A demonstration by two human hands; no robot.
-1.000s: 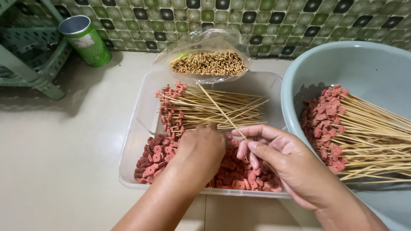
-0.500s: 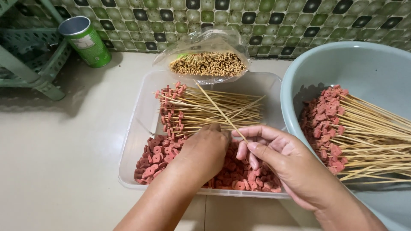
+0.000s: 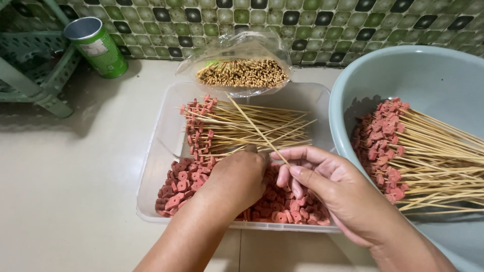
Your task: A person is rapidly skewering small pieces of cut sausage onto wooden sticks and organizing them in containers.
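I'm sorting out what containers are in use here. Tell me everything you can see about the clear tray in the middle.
The clear tray is a shallow rectangular tub with rounded corners, apparently translucent plastic, sitting flat on the pale floor. Its near half holds loose red meat pieces; farther back lie loaded bamboo skewers. A bag of bare sticks overlaps its far rim, a grey-blue basin sits against its right side, and both hands work over it.

Clear plastic bag of bare skewers: just behind clear tray, against tiled wall. Green can, pale label, silver top: well left of tray, tilted.
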